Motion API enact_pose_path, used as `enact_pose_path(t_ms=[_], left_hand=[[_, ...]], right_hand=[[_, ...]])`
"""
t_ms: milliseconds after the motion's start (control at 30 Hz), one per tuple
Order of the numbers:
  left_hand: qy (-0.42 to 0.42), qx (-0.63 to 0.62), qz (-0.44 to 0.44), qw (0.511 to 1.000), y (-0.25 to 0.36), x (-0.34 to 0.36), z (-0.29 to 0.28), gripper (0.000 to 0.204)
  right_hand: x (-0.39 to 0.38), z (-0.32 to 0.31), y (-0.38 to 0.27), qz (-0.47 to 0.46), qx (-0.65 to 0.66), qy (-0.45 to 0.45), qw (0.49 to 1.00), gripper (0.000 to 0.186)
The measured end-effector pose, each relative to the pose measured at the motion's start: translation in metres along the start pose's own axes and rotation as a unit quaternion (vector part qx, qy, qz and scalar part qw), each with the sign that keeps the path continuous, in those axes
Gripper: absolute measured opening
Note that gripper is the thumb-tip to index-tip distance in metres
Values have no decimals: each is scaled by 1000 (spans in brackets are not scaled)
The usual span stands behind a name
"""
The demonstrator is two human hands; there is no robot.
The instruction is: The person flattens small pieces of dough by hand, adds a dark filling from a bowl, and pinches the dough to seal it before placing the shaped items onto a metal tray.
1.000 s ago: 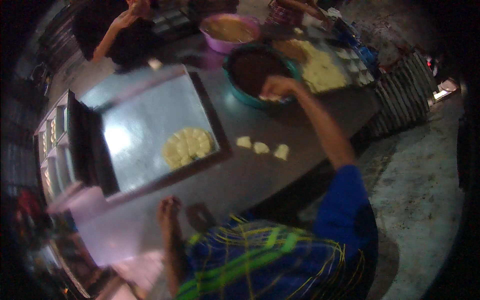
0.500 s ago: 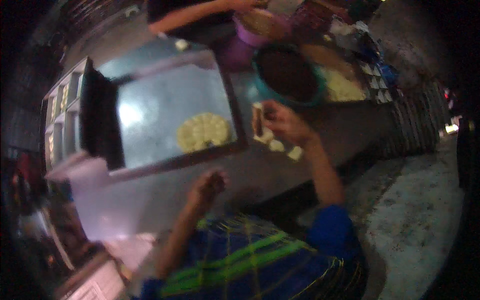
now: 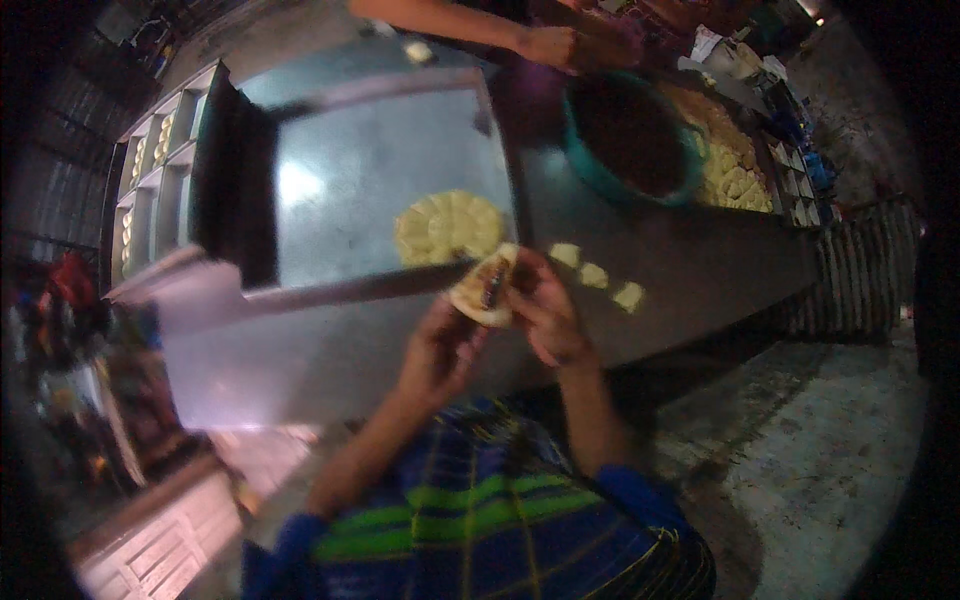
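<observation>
A flat, pale, roughly oval piece of dough (image 3: 472, 294), streaked with dark filling, was held up between two hands just in front of a shiny metal tray (image 3: 340, 180). The left hand's (image 3: 436, 345) fingers curled loosely around its lower left side; the right hand's (image 3: 548, 308), partly closed, held its right edge. Smooth, rounded dough balls (image 3: 447, 228) sat packed together on the tray.

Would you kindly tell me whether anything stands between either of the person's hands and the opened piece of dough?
Nothing visible does: the left hand and the right hand both touch the piece of dough. A dark strip shows on its face beside the right fingers; whether filling or tool, I cannot tell.
</observation>
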State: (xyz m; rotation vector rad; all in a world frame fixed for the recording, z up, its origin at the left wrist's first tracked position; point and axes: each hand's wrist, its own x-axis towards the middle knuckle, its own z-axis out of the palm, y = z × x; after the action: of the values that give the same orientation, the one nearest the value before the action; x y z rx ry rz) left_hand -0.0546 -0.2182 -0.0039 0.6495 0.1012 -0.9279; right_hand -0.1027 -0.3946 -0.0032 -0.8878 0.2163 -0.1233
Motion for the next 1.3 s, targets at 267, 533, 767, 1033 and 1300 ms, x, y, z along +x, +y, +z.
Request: enact_pose_path(t_ms=[267,533,767,1033,1300], left_hand=[[98,89,134,982,18,4,10,33],[61,340,144,927,41,-18,-2,18],[68,254,45,964,60,-22,-11,32],[45,-8,-49,998,45,-19,-37,31],[76,78,29,994,39,-18,-41,30]], right_hand=[[-5,18,5,-335,-584,-73,736,36],[-1,50,-37,-250,-632,-97,727,36],[14,41,-41,-190,-610,-173,749,29],[0,80,-10,-354,-639,-127,671,44],[-17,82,19,-337,-669,0,663,37]])
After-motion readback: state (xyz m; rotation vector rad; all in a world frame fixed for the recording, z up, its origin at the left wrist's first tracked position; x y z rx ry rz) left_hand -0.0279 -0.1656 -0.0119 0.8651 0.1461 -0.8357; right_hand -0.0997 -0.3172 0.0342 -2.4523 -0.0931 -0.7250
